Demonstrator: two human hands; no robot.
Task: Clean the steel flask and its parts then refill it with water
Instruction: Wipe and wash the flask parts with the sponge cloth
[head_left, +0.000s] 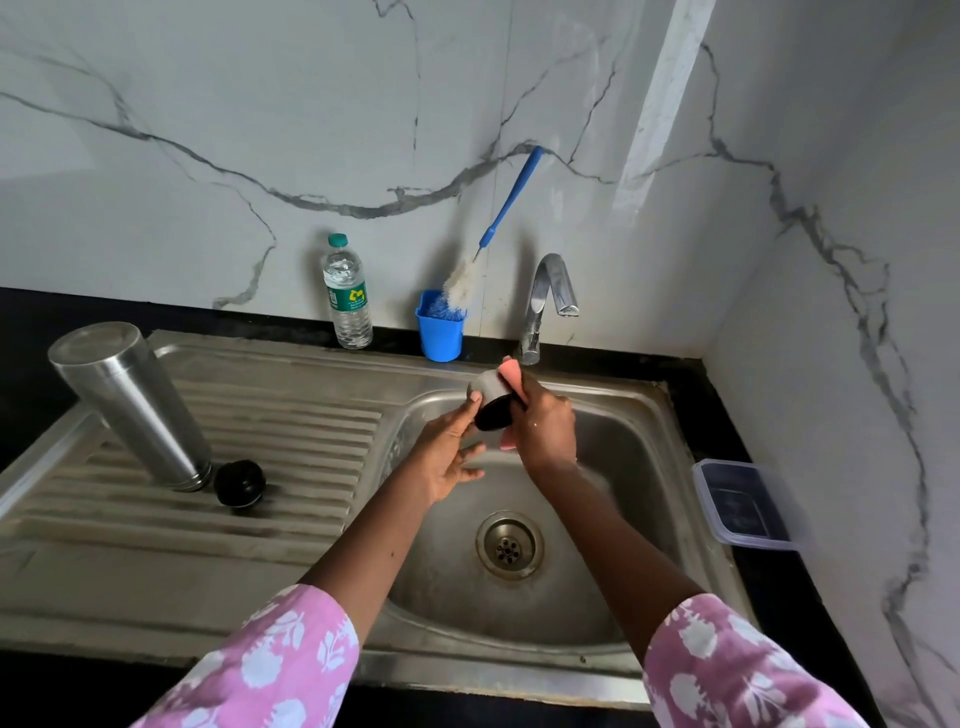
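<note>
Head view: left hand (447, 452) pinches flask cap (491, 402) over sink (649, 415); right hand (545, 426) presses pink sponge (511, 371) on it. Risk: wet cap slips into basin.

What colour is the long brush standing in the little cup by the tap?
The brush has a blue handle and whitish bristles, seen in the head view.

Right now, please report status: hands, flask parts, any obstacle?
Left hand steadies flask cup; right hand rubs it with pink sponge. Flask body inverted on drainboard, stopper beside it. Tap dry, nothing blocking.
</note>
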